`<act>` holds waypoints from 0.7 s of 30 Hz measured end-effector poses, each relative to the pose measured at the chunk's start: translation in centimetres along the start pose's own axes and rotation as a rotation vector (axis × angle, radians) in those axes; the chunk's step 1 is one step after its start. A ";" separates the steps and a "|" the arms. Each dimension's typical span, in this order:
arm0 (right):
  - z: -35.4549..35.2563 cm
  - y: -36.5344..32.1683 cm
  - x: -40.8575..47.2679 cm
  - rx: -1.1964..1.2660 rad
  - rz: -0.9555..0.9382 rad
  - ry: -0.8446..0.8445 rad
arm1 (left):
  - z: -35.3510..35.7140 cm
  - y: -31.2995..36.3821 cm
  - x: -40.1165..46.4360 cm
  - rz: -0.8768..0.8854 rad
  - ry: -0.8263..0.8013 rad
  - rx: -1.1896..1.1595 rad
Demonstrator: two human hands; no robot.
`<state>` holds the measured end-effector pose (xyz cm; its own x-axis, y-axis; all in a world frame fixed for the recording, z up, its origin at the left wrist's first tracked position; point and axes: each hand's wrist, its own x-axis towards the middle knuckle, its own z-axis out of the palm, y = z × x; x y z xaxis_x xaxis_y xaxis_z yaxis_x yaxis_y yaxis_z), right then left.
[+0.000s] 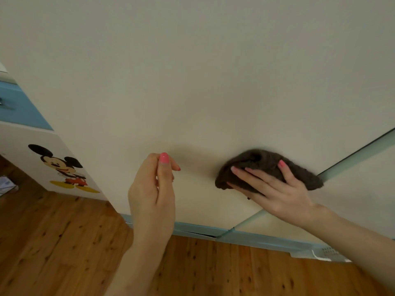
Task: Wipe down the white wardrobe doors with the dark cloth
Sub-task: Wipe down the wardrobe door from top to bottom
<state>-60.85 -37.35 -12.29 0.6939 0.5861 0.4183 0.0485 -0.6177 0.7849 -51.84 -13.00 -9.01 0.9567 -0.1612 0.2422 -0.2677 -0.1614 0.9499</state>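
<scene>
Low on the white wardrobe door (192, 86), the right hand (275, 189) presses the bunched dark cloth (267, 165) flat against the panel, fingers spread straight across it, just beside the pale frosted strip (359, 154) that divides the doors. The left hand (154, 189) hangs free in front of the door, fingers loosely curled and holding nothing; whether a fingertip touches the panel cannot be told. To wipe well, even palm pressure and overlapping strokes carried up to the strip and down to the blue base rail (256, 238) seem advisable. A wooden plank floor (64, 242) lies below; at left stands a cabinet bearing a cartoon mouse sticker (62, 167).
</scene>
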 end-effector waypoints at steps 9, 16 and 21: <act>6.5 -10.9 -5.5 0.097 -0.563 -0.330 | 0.8 -4.2 -0.9 0.057 -0.002 0.043; 8.5 -15.2 -9.2 0.196 -0.694 -0.668 | 0.0 -8.0 -2.0 0.073 -0.010 0.064; 6.0 -14.2 -7.4 0.179 -0.403 -0.450 | -0.3 -10.0 -3.0 0.037 -0.013 0.067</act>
<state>-62.40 -36.08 -29.29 0.8285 0.5372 -0.1580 0.4617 -0.4957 0.7356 -52.01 -10.62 -19.22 0.9444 -0.1811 0.2743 -0.3107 -0.2196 0.9248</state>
